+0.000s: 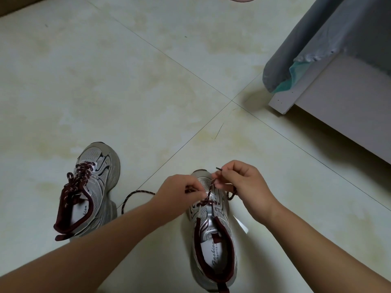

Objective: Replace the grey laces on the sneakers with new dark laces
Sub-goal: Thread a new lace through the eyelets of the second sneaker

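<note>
Two silver sneakers are standing on the pale tiled floor [148,70]. The right sneaker [213,235] is sitting between the person's forearms, toe pointing away, its maroon-lined collar facing the camera. A dark lace [208,195] flecked with pale specks is crossing its lower eyelets only. The left hand [179,191] is pinching that lace just over the forefoot, fingers curled tight on it, while the right hand [241,178] is pinching the lace end up near the toe — the tip is poking out above the fingers. The two hands are working close together over the shoe, not touching. One loose stretch of the lace is looping out on the floor behind the left wrist. The left sneaker [91,191] is standing well apart, already fully laced in the same dark cord. A grey-draped bed corner [317,66] is showing at the upper right.
</note>
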